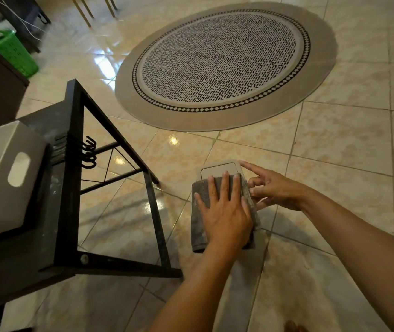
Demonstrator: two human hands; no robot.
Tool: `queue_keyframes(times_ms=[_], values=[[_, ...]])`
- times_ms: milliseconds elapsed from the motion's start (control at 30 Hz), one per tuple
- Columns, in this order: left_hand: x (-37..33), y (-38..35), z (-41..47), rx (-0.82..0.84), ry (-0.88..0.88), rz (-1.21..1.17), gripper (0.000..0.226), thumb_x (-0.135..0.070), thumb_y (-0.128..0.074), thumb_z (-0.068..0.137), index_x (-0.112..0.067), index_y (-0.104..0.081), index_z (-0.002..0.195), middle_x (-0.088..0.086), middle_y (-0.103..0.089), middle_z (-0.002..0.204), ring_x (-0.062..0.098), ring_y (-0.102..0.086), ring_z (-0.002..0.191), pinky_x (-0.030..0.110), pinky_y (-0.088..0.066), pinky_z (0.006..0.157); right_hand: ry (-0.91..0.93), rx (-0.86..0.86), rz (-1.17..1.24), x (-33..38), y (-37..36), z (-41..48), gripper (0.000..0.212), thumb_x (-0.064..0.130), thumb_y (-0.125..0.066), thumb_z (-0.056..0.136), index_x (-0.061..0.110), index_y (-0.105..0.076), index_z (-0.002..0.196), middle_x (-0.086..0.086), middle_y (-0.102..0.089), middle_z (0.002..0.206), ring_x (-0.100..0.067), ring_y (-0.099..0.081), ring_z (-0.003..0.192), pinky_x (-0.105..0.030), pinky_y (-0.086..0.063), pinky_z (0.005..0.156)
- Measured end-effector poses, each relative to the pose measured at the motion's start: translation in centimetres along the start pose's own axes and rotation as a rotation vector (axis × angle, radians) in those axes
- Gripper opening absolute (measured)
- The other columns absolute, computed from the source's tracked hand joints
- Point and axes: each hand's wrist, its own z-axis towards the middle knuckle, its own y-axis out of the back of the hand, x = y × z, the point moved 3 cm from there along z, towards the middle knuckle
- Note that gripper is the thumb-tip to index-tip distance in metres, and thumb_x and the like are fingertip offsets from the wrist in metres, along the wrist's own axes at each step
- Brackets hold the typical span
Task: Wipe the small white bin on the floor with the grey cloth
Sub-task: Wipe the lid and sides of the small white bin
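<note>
The person is in the wiping step itself: the left hand is pressing the grey cloth flat on top of the small white bin, which is standing on the tiled floor just beside the foot of a black metal rack. The left fingers are lying spread and extended over the cloth, pinning it down rather than clenching it. The right hand is sitting at the bin's right edge, its index finger stretched toward the far corner and the others loosely curled; it seems to be steadying the bin, though whether it is actually touching the side is hard to tell.

Judging from this, the next move is calling for sliding the cloth forward over the uncovered strip of lid while the right hand is bracing the bin against skidding on the glossy tiles.

The cloth and hand are hiding most of the bin: only the far end of its top is showing, and its sides and height are impossible to make out. A white box on the rack is cut off at the left edge.
</note>
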Motion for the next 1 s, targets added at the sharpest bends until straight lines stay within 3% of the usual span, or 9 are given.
queue_keyframes(times_ms=[233,400,567,667,833,900,1000], values=[[2.8,0.5,0.7,0.002,0.096,-0.068,0.059,-0.046,-0.012,0.102,-0.033,0.017,0.152,-0.004,0.024,0.161,0.023,0.033,0.142,0.056,0.009,0.117,0.003,-0.010,0.005,-0.1,-0.3,0.4,0.086,-0.004,-0.059,0.092,0.043,-0.022,0.153,-0.005,-0.057,0.079,-0.018,-0.064,0.071,-0.042,-0.061,0.075],[-0.7,0.1,-2.1,0.055,0.006,-0.015,0.060,-0.048,-0.006,0.099,-0.031,0.017,0.152,-0.006,0.029,0.158,0.027,0.033,0.142,0.064,0.012,0.113,0.005,0.012,0.009,-0.3,0.0,0.0,0.084,-0.007,-0.055,0.093,0.041,-0.021,0.154,-0.006,-0.051,0.081,-0.022,-0.056,0.076,-0.040,-0.060,0.074],[0.9,1.6,1.8,0.053,0.057,-0.018,0.063,-0.045,-0.018,0.102,-0.029,0.017,0.152,-0.005,0.029,0.157,0.027,0.031,0.142,0.066,0.005,0.114,0.012,-0.009,0.017,0.3,-0.2,0.1,0.084,-0.006,-0.057,0.093,0.039,-0.020,0.155,-0.006,-0.052,0.081,-0.020,-0.060,0.072,-0.036,-0.060,0.071],[2.5,0.9,0.8,0.044,0.117,-0.098,0.060,-0.046,-0.014,0.102,-0.033,0.020,0.150,-0.006,0.028,0.159,0.025,0.033,0.142,0.062,0.001,0.116,0.013,-0.003,0.005,0.3,-0.5,0.3,0.085,-0.005,-0.057,0.093,0.039,-0.018,0.155,-0.008,-0.055,0.084,-0.019,-0.064,0.073,-0.035,-0.060,0.070],[-0.3,-0.2,-1.8,0.089,0.008,0.010,0.068,-0.052,0.006,0.087,-0.030,0.024,0.149,-0.007,0.033,0.156,0.029,0.035,0.140,0.060,0.012,0.115,0.000,-0.003,-0.009,-0.2,-0.1,0.1,0.085,-0.006,-0.057,0.093,0.041,-0.020,0.154,-0.009,-0.051,0.084,-0.020,-0.060,0.073,-0.034,-0.059,0.070],[-1.3,0.9,0.0,0.089,-0.022,-0.026,0.063,-0.048,-0.007,0.098,-0.027,0.017,0.152,-0.006,0.028,0.158,0.028,0.032,0.142,0.059,0.010,0.116,-0.003,-0.007,-0.015,0.1,-0.1,0.1,0.085,-0.006,-0.056,0.093,0.042,-0.021,0.154,-0.010,-0.055,0.088,-0.024,-0.061,0.078,-0.035,-0.060,0.071],[-1.0,3.3,1.9,0.011,-0.107,-0.308,0.056,-0.036,-0.022,0.106,-0.023,0.001,0.156,-0.006,0.015,0.162,0.019,0.026,0.145,0.049,0.005,0.120,-0.011,-0.006,-0.021,0.6,-0.4,0.1,0.084,-0.002,-0.059,0.093,0.043,-0.021,0.153,-0.011,-0.068,0.116,-0.029,-0.071,0.094,-0.034,-0.061,0.071]])
